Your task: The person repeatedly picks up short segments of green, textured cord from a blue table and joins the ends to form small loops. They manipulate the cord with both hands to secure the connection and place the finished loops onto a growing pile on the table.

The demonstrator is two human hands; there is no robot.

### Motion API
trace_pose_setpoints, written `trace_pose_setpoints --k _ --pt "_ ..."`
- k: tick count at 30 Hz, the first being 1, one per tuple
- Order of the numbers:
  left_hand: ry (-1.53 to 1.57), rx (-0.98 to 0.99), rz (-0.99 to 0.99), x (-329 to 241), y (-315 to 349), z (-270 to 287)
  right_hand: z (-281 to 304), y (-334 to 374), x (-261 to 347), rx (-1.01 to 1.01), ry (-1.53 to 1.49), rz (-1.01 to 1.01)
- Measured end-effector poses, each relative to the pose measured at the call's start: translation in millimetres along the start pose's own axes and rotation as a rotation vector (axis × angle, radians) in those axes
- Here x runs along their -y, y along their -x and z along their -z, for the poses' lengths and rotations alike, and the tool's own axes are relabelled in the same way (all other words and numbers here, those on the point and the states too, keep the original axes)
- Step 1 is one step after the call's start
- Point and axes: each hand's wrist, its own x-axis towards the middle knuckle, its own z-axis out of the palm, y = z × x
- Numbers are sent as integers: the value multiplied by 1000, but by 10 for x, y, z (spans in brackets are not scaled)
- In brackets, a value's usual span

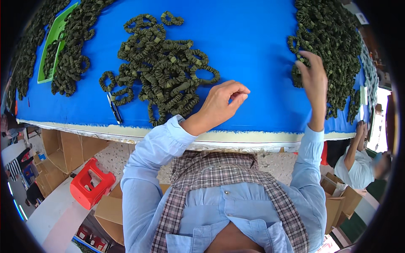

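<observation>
Dark green scrunchies (168, 71) lie in a loose heap on the blue table covering, left of centre. My left hand (221, 103) is just right of that heap, its fingers curled and the thumb close to the forefinger, with nothing visible between them. A bigger pile of the same scrunchies (331, 55) spreads along the right side. At this pile's left edge my right hand (313, 74) reaches up, slightly blurred, thumb and fingers apart. One scrunchie (293, 44) sticks out beside its fingertips. Small dark-handled thread snips (114, 109) rest near the table's front edge, touching the left heap's scrunchies.
At the far left stands a green tray (44, 69) amid more scrunchies (71, 63). Below the table edge are a red plastic stool (90, 183) and cardboard boxes (69, 149). Another person (358, 162) is at the table's right end.
</observation>
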Motion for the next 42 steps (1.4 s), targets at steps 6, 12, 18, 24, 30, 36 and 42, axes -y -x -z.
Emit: trace_pose_setpoints --k 6,12,18,24,30,36,42 --pt "1 -108 -89 -3 20 102 -1022 -214 1051 293 -667 377" --pt "168 -256 -132 76 25 111 -1248 -225 1185 324 -622 520" --pt "433 -522 -47 81 -38 81 -669 6 1011 173 -472 487" --pt "479 -350 21 89 -86 103 -438 351 910 177 -394 490" --pt "549 -236 107 81 -101 106 -483 523 883 134 -495 426" --pt "623 -183 220 41 -116 128 -494 569 881 130 -639 328" --pt "722 -83 233 71 -91 105 -633 546 835 204 -815 0"
